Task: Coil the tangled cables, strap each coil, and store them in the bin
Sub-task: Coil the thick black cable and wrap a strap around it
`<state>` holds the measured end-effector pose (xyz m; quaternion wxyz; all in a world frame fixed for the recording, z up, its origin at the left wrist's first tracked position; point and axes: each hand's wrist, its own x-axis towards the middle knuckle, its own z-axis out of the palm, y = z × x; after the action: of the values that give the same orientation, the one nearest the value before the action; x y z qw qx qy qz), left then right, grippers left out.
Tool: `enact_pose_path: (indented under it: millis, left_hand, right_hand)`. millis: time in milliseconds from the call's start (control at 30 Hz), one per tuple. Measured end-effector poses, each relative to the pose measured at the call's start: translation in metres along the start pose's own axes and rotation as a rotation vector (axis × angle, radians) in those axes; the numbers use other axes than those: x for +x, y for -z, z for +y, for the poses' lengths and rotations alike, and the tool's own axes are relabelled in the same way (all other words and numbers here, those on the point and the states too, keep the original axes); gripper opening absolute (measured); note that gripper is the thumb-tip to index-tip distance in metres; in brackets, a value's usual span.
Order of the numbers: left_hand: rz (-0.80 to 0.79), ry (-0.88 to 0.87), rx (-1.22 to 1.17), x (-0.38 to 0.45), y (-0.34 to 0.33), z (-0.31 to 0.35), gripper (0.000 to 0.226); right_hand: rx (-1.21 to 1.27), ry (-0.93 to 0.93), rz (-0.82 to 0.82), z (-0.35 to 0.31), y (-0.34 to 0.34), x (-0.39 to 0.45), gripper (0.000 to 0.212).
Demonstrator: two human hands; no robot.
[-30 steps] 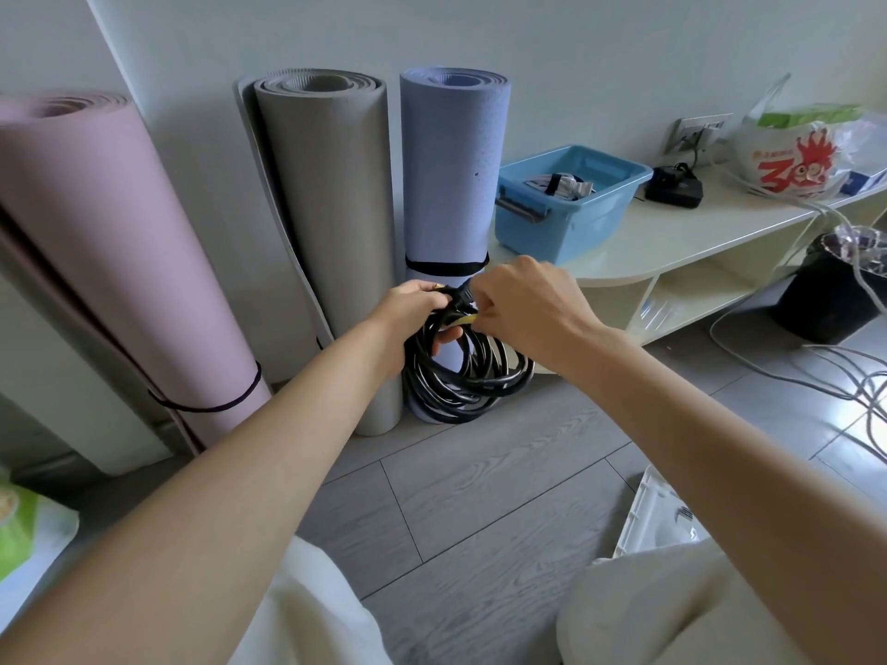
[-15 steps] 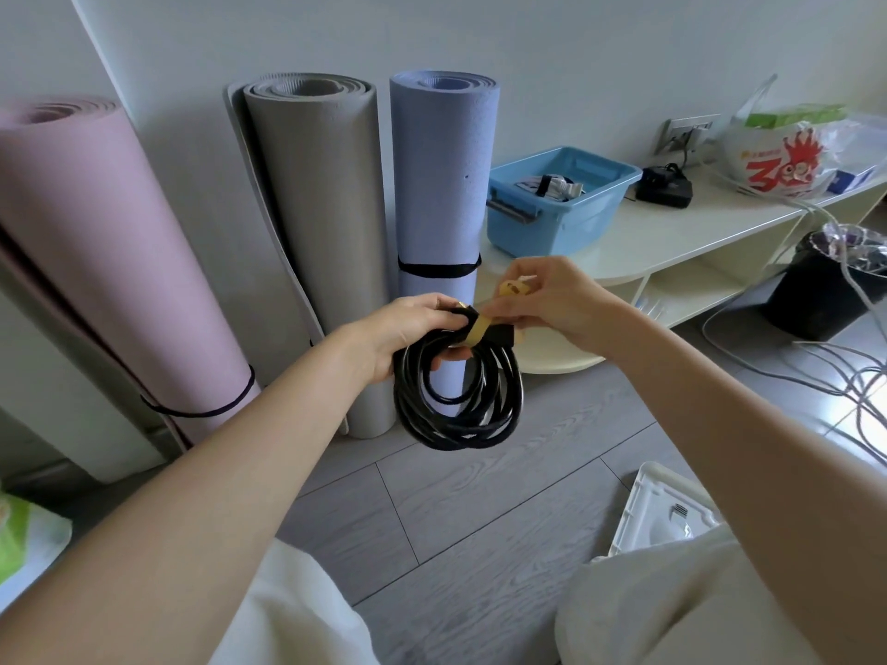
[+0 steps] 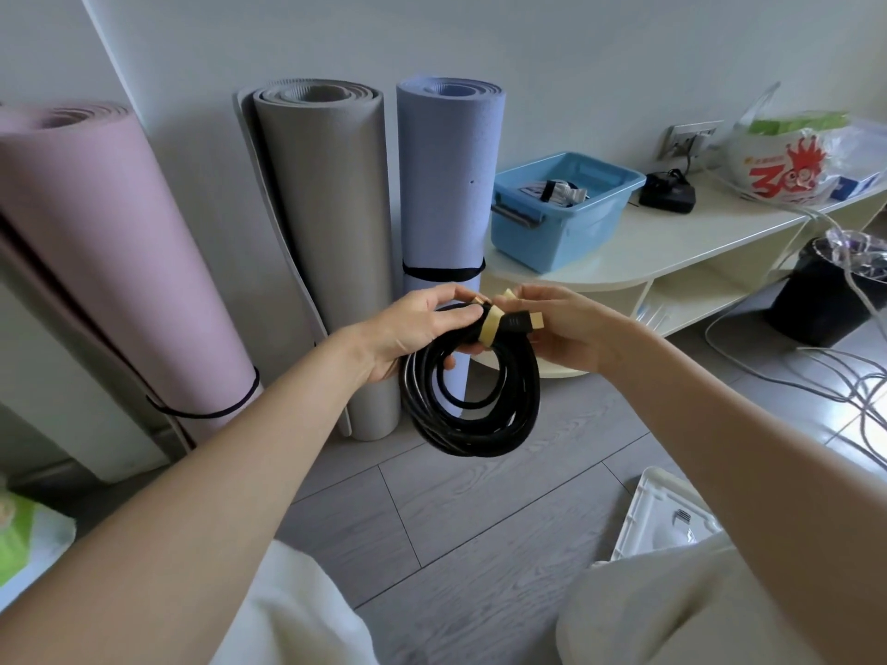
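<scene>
A black cable coil hangs in the air in front of me, above the grey floor. My left hand grips the top of the coil from the left. A yellow strap is wrapped around the top of the coil, beside a black plug with a gold tip. My right hand pinches the strap's free end and touches the plug. The blue bin stands on a low white shelf behind, with a strapped light cable bundle inside it.
Three rolled mats lean on the wall: pink, grey, lavender. A black adapter and a printed plastic bag sit on the shelf. Loose grey cables and a black bucket are right; a white tray lies near my knee.
Both hands raised the coil and drew it closer. The right hand has pulled the yellow strap around the coil's top; its end now sticks up between my fingers.
</scene>
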<state>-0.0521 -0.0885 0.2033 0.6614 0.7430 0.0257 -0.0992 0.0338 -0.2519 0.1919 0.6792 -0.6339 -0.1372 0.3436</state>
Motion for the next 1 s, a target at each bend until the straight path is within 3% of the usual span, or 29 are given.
enact_pose_path:
  millis: [100,200,333,500,667,733,867,1000]
  left_hand:
    - [-0.008,-0.044,-0.023,-0.001,-0.001,0.002,0.019]
    - [0.027,-0.052,-0.004,0.001,-0.002,0.002,0.030]
    - [0.030,-0.052,-0.016,0.004,-0.001,0.003,0.028]
    - [0.004,-0.050,-0.096,0.006,0.000,0.004,0.021]
    - [0.014,-0.074,-0.132,0.009,0.003,0.004,0.024]
    - [0.042,-0.119,-0.089,0.010,0.002,0.005,0.027]
    - [0.048,-0.181,-0.019,0.011,-0.001,0.008,0.026]
    - [0.038,-0.188,0.103,0.010,-0.001,0.008,0.039]
  right_hand:
    - [0.029,0.008,-0.050,0.003,0.002,0.003,0.014]
    - [-0.020,0.080,0.032,0.003,-0.002,0.006,0.015]
    - [-0.040,0.144,0.142,0.002,-0.005,0.009,0.017]
    - [-0.003,0.054,0.170,-0.003,-0.003,0.012,0.012]
    - [0.100,-0.143,-0.042,-0.007,-0.013,0.010,0.023]
    - [0.115,-0.163,-0.100,-0.011,-0.014,0.005,0.018]
    - [0.131,-0.168,-0.139,-0.019,-0.014,-0.005,0.026]
    - [0.095,-0.224,-0.117,-0.018,-0.011,-0.007,0.021]
